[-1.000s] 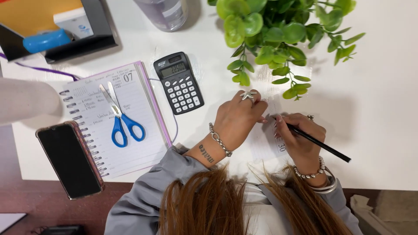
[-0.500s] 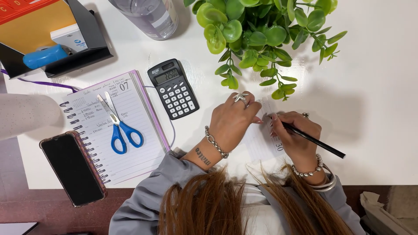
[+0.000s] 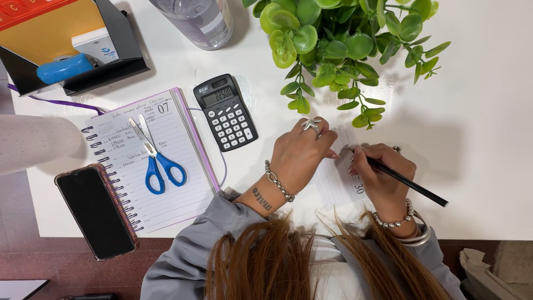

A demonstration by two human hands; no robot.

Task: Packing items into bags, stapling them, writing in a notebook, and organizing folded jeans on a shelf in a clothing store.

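My left hand (image 3: 300,155), with a star ring and a chain bracelet, lies flat on a small white slip of paper (image 3: 340,186) on the white table (image 3: 477,139) and holds it down. My right hand (image 3: 383,178) is shut on a black pencil (image 3: 411,185). The pencil's tip touches the slip next to my left fingertips. The hands sit close together, just below the leaves of a green plant (image 3: 344,44). My hair and grey sleeves fill the bottom of the view.
A black calculator (image 3: 225,111) lies left of my left hand. Further left, blue-handled scissors (image 3: 158,164) rest on an open spiral notebook (image 3: 166,144), beside a dark phone (image 3: 97,211). A clear bottle (image 3: 200,19) and a black desk tray (image 3: 105,69) stand at the back.
The view has drifted so everything sits slightly lower and to the right. Both hands stay on the slip, and the pencil has shifted only a little.
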